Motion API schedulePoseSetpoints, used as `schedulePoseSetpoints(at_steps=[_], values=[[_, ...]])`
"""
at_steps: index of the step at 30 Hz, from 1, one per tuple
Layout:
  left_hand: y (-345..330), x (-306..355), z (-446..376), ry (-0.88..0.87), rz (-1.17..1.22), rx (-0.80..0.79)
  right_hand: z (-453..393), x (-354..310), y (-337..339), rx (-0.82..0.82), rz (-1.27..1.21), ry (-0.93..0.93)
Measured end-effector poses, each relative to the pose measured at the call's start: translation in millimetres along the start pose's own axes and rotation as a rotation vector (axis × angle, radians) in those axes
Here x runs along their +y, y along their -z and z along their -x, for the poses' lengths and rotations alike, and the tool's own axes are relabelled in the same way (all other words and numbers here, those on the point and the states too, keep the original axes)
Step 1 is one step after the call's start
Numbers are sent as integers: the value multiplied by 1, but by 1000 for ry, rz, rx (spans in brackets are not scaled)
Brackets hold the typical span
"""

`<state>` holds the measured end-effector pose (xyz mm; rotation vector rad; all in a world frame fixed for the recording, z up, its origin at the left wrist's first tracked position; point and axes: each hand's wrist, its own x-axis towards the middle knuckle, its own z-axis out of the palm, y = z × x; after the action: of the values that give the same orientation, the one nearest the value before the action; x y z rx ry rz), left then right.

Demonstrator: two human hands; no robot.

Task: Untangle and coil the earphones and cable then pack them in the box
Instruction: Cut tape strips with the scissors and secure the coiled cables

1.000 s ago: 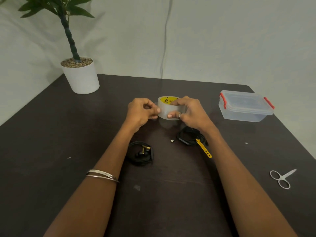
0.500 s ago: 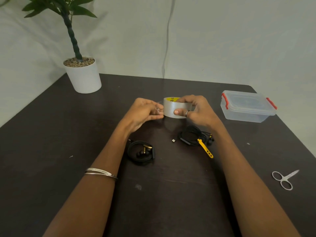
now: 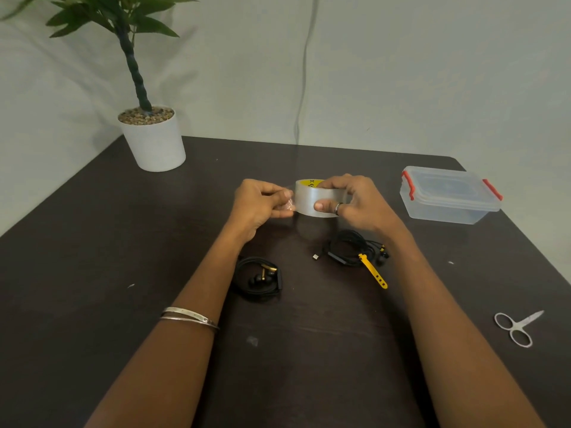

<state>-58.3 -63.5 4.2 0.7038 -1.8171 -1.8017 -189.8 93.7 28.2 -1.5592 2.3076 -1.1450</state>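
On the dark table (image 3: 92,304), with a plant pot (image 3: 154,140) at 11 o'clock, a box (image 3: 448,197) at 2 o'clock and scissors (image 3: 514,327) at 4 o'clock, coiled earphones (image 3: 258,278) and a tied cable (image 3: 352,250) are seen below a tape roll (image 3: 310,200), which is gripped by the right hand (image 3: 361,202) while its loose end is pinched by the left hand (image 3: 259,205).

The table (image 3: 92,304) is a dark brown, almost black. The tape roll (image 3: 312,199) is clear and glossy with a yellow core printed in black. The box (image 3: 448,199) is see-through plastic with red clips. One coil of earphones (image 3: 259,279) is black with gold accents; the other black coil (image 3: 349,248) carries a yellow strap with dark holes. The scissors (image 3: 514,327) are white with a silver blade. The pot (image 3: 154,143) is white, filled with tan pebbles, and holds a green plant. The bangles (image 3: 188,316) are silver. The wall (image 3: 401,72) is pale grey-green.
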Motion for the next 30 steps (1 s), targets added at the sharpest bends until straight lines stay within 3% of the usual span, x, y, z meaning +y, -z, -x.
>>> schedulePoseSetpoints(at_steps=[3,13,18,25,30], values=[[3,4,3,34,64,-14,2,1,3,-5,-12,5],[7,14,7,92,143,-57,4,-5,6,20,-374,-44],[10,17,8,-6,47,-89,4,-8,8,37,-408,-51],[18,20,11,35,71,-177,3,-7,8,63,-412,-72],[9,21,8,-52,-125,-49,0,-4,1,86,-312,-62]])
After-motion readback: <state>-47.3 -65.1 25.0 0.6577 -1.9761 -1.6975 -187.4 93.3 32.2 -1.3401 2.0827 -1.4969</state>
